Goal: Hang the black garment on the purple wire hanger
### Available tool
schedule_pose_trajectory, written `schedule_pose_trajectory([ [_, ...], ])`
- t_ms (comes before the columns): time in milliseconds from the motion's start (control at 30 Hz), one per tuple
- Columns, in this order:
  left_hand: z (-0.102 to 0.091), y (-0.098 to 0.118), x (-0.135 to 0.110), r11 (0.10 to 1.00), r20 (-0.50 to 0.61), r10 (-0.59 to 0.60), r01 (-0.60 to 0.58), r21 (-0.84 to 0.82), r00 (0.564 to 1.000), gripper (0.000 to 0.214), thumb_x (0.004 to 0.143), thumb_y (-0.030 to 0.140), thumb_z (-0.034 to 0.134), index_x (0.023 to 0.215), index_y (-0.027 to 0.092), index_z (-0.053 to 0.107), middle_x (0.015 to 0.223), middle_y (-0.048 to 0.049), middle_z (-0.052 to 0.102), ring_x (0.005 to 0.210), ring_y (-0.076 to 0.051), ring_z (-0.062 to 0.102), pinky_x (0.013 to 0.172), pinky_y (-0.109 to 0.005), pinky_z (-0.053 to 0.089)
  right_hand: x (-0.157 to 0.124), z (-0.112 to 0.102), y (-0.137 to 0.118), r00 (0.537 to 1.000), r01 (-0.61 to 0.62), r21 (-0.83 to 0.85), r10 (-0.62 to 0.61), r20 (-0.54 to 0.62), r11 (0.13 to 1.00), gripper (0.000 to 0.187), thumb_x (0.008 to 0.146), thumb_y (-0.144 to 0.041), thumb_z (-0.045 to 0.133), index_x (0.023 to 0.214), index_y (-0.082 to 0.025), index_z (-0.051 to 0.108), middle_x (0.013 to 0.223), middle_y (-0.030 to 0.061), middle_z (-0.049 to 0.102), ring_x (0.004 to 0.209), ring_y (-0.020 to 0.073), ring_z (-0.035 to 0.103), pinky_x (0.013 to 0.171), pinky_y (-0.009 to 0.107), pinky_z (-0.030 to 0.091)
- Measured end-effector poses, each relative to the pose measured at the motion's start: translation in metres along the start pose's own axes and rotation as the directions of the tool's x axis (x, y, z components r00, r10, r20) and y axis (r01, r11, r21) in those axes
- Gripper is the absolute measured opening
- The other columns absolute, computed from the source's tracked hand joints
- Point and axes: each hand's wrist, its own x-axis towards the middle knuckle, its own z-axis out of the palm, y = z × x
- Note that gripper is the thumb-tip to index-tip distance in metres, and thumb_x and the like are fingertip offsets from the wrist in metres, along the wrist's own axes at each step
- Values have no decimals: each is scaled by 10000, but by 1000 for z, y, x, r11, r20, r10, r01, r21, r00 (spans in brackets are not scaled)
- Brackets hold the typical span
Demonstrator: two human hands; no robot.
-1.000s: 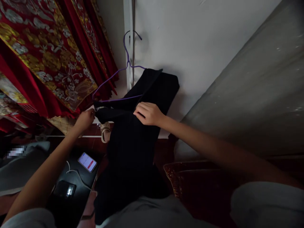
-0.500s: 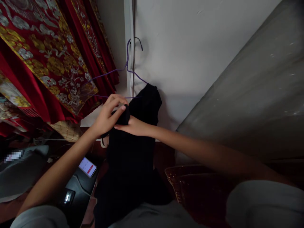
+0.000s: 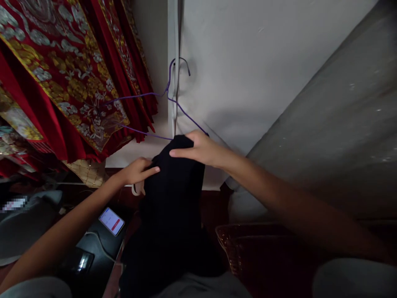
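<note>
At one purple hanger [image 3: 168, 90], one black garment [image 3: 173, 198] in two grips: left hand [image 3: 138, 171], right hand [image 3: 206, 150].

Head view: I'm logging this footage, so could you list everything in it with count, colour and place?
Black garment: 1, black, centre
Hanger: 1, purple, above garment
Pole: 1, pale, top centre
Wall: 1, whitish, behind
Embroidered cloths: several, red-gold-silver, upper left
Netted cloth: 1, gold, below them
Sheet: 1, grey, right
Glossy item: 1, dark red, lower right
Surface: 1, black, lower left
Phone: 1, pale screen, on surface
Shoe: 1, beige, below left hand
Sleeves: 2, grey, bottom corners
Left hand: 1, bare, garment's left edge
Right hand: 1, bare, garment's top
</note>
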Motion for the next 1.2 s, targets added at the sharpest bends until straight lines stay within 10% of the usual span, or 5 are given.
schedule_pose_trajectory([
  [200, -37, -27, -22, 982, -10, -112, 112, 155, 994, 352, 984, 461, 549, 983, 168, 745, 853, -54, 738, 770, -185, 641, 759, -279, 445, 43, -13, 43, 885, 239, -221, -306, -351, 945, 362, 789, -96, 641, 1112, -198, 768, 1142, 68, 766, 1024, 240, 727, 938, 405, 574],
  [367, -29, -34, -42, 970, 38, -194, 186, 155, 980, 329, 991, 418, 531, 949, 151, 717, 841, -56, 730, 752, -182, 640, 720, -269, 437, 92, 8, 111, 932, -15, -168, -47, -359, 986, 424, 917, -138, 560, 1321, -144, 685, 1410, 143, 674, 1346, 259, 625, 1186, 435, 448],
  [533, -23, -31, -52, 960, 86, -250, 235, 151, 965, 315, 1025, 382, 492, 1084, 179, 726, 993, -82, 768, 854, -217, 691, 808, -296, 478, 88, -4, 140, 927, -186, -365, 40, -374, 912, 325, 981, -254, 543, 1231, -158, 728, 1223, 162, 758, 1161, 318, 714, 1028, 438, 532],
  [833, -38, 0, -34, 779, -165, -410, 439, 447, 897, 352, 1022, 276, 423, 886, 150, 722, 1001, -161, 759, 895, -261, 722, 801, -336, 497, 24, -36, 140, 940, 74, -292, -165, -300, 953, 262, 844, -382, 576, 828, -177, 740, 835, 58, 758, 817, 267, 710, 770, 343, 533],
  [1200, -61, 2, 33, 947, -436, -28, 163, 277, 900, 153, 910, 293, 568, 840, 181, 645, 882, -84, 705, 851, -236, 676, 859, -371, 547, 27, 12, 147, 873, 105, -45, -113, -475, 993, 243, 776, -344, 511, 786, -202, 708, 802, 29, 736, 813, 224, 680, 786, 321, 509],
])
